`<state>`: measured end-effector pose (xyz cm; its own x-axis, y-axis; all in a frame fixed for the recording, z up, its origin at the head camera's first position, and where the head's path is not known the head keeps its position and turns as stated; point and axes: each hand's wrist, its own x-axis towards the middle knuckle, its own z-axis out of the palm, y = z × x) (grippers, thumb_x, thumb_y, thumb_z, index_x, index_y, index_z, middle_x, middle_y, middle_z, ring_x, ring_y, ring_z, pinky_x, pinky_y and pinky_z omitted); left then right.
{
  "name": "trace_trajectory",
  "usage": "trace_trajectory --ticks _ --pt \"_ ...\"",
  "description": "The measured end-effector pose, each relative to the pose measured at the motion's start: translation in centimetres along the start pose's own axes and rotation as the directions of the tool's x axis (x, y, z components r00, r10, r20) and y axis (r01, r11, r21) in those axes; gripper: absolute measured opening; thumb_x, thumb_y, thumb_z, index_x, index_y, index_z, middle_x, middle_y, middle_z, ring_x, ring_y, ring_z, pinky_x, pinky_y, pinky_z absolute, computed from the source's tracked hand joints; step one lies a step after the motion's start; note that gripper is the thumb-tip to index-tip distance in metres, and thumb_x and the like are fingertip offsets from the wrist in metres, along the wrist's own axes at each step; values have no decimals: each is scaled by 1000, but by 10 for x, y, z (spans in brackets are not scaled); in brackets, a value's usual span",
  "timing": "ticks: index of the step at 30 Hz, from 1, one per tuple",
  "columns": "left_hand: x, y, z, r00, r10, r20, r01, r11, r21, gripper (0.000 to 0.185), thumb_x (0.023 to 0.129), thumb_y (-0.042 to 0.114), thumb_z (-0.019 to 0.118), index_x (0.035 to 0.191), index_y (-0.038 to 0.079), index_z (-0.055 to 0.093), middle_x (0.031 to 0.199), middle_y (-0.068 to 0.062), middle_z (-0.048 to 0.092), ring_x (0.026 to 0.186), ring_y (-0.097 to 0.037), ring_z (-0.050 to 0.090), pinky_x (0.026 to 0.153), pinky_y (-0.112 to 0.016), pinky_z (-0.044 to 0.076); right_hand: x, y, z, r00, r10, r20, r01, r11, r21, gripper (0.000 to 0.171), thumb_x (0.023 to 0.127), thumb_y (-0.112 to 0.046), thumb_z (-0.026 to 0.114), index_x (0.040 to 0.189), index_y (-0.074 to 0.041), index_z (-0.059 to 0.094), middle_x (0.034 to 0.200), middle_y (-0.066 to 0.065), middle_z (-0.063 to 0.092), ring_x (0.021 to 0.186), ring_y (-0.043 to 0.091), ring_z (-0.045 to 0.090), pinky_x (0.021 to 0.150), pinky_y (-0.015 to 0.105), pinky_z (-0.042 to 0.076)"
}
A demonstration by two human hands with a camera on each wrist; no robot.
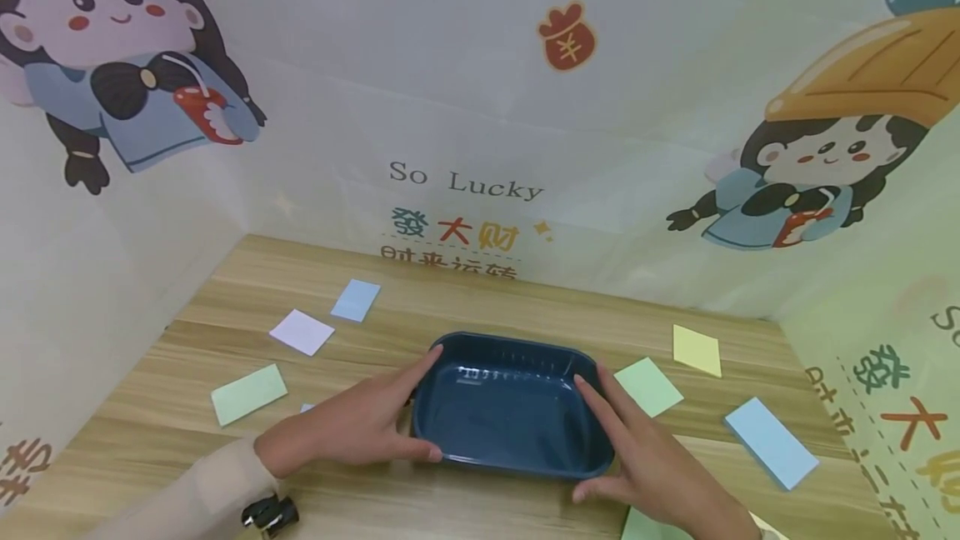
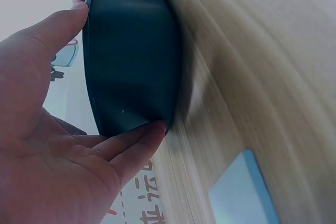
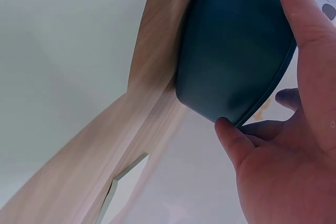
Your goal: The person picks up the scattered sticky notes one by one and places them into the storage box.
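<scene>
A dark blue rectangular dish (image 1: 495, 423) with rounded corners and raised sides lies between my two hands, with nothing inside it. My left hand (image 1: 360, 423) grips its left end, thumb at the near rim and fingers along the far side. At the opposite end my right hand (image 1: 645, 452) holds it, fingers over the rim and thumb by the near corner. The left wrist view shows the dish's outer wall (image 2: 131, 51) close to the wood; whether its base touches the table cannot be told. In the right wrist view, fingertips (image 3: 231, 135) press the wall near the rim.
Sticky-note pads lie around on the wooden table (image 1: 360, 507): green (image 1: 249, 395), lilac (image 1: 302, 332) and blue (image 1: 356, 300) at left; green (image 1: 649, 387), yellow (image 1: 697, 350) and blue (image 1: 771, 442) at right. Another green pad (image 1: 648, 526) is partly under the right forearm. Printed cloth walls (image 1: 480, 107) enclose the table.
</scene>
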<state>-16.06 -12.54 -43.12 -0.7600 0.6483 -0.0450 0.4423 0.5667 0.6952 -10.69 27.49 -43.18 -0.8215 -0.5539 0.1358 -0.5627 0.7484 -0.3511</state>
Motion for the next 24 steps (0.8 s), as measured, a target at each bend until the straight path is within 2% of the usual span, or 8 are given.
trace_trajectory --ticks 8,15,24 --pt "-10 6 2 1000 -6 -10 6 1000 22 130 90 66 85 177 8 8 171 -24 39 148 -36 52 116 -58 46 -7 -5 1 1000 -17 -2 17 999 -30 122 85 -57 89 177 -17 21 177 30 20 150 50 47 100 58 57" --pt "-18 8 5 1000 -3 -20 4 999 33 131 89 67 85 178 9 9 173 -21 38 150 -35 49 116 -58 45 -13 -11 3 999 -34 -4 33 998 -52 121 85 -64 85 177 -16 23 177 30 19 154 50 40 101 57 57" --pt "-28 11 10 1000 21 -21 -20 999 46 129 90 70 82 178 9 10 170 -21 42 143 -33 57 110 -54 52 -20 -18 3 1000 -17 14 17 999 -29 121 85 -67 83 177 -18 22 179 28 16 147 46 51 96 49 60"
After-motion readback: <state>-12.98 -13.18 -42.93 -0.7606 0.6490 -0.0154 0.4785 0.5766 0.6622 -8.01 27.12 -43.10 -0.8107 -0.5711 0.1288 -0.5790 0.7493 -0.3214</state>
